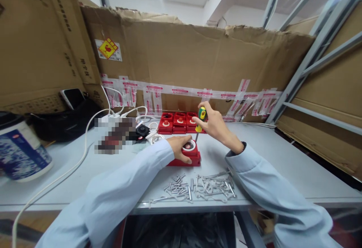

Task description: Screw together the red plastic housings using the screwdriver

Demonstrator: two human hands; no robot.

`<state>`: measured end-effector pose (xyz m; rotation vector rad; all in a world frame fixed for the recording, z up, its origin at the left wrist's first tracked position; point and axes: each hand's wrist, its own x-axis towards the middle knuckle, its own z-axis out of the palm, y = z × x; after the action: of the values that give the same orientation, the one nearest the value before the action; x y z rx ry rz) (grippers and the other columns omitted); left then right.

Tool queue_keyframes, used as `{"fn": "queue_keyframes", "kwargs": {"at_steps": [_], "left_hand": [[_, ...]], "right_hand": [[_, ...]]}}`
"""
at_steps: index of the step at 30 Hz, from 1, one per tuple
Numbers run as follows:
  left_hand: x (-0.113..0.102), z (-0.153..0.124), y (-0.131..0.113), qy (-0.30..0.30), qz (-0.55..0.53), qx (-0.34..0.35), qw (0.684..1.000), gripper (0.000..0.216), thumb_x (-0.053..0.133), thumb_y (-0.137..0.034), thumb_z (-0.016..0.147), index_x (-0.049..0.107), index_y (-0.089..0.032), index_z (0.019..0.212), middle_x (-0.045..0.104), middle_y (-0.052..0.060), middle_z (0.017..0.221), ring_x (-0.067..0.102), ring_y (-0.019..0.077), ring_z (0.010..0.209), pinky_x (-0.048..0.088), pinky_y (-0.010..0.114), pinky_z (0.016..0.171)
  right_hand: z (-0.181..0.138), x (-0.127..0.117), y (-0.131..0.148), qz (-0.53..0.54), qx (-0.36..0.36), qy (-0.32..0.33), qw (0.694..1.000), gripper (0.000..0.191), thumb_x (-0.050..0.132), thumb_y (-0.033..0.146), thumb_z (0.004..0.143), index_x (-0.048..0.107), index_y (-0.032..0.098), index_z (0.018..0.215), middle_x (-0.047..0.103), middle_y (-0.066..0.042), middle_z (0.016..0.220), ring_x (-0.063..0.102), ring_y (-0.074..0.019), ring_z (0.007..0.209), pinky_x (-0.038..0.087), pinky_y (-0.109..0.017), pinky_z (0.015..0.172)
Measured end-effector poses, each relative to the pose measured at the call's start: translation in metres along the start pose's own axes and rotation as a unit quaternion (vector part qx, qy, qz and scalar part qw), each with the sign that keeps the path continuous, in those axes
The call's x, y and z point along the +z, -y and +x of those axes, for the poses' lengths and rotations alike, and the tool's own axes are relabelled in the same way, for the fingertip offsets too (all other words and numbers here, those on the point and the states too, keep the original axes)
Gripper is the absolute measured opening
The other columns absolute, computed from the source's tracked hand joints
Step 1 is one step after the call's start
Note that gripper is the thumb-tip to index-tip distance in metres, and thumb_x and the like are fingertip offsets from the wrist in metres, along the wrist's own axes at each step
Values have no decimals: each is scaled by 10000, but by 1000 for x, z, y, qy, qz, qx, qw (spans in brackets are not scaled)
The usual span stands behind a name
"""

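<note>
A red box-shaped housing (195,159) with a white ring (192,146) on its top lies on the table in front of me. My left hand (180,149) is wrapped over the housing's left part and presses it down. In my right hand (212,120) is a screwdriver (201,115) with a green and yellow handle, held upright by the fingers. Its shaft points down at the housing's far right corner; the tip's exact contact is too small to make out. Close to the housing's near side lie several loose screws (177,186) and metal pieces (215,186).
Several similar red housings (172,123) stand in a row behind. To the left are black parts (142,130), a white cable (82,157), a power strip (111,118), a dark bag (53,121) with a phone (72,99), and a blue-white cup (22,150). Cardboard (181,59) walls the back.
</note>
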<state>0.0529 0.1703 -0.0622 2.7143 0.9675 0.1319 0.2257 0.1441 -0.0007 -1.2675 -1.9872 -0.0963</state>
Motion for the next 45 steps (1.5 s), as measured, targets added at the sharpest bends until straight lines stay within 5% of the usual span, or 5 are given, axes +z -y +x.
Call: {"fn": "queue_keyframes", "kwargs": {"at_steps": [15,22,31,39,45], "left_hand": [[1,1,2,-1,-1,6,1000,579,696,-540,558,447,-202,957,603,54,915,599,250,819,424,277,678],[1,1,3,-10,-16,13,1000,582,697,-545,545,450,-197,941,600,51,914,595,243,791,420,277,667],[1,2,2,-1,-11,6,1000,596,705,-532,543,448,-199,966,602,58,932,597,248,823,413,270,679],[3,2,4,-11,-15,8,1000,594,707,-534,539,460,-197,960,608,53,934,600,249,814,419,276,674],[2,2,2,-10,-8,3,1000,582,714,-520,542,461,-202,957,612,46,917,601,239,815,415,265,673]], "right_hand": [[5,-10,5,-148,32,-21,988,283,545,502,771,527,219,779,507,10,546,501,-162,543,327,-274,541],[7,-23,-3,203,-68,198,956,345,526,328,807,436,227,1125,604,-28,922,582,-144,783,445,-276,670],[1,4,-2,-8,47,-43,998,262,559,436,761,456,214,855,443,61,560,433,-120,481,345,-265,517],[6,-21,-7,271,-37,214,938,386,587,250,736,428,224,1087,595,-27,913,597,-162,870,477,-307,727],[-2,0,-1,107,16,23,994,354,623,357,699,394,222,933,501,57,667,477,-109,541,381,-249,522]]}}
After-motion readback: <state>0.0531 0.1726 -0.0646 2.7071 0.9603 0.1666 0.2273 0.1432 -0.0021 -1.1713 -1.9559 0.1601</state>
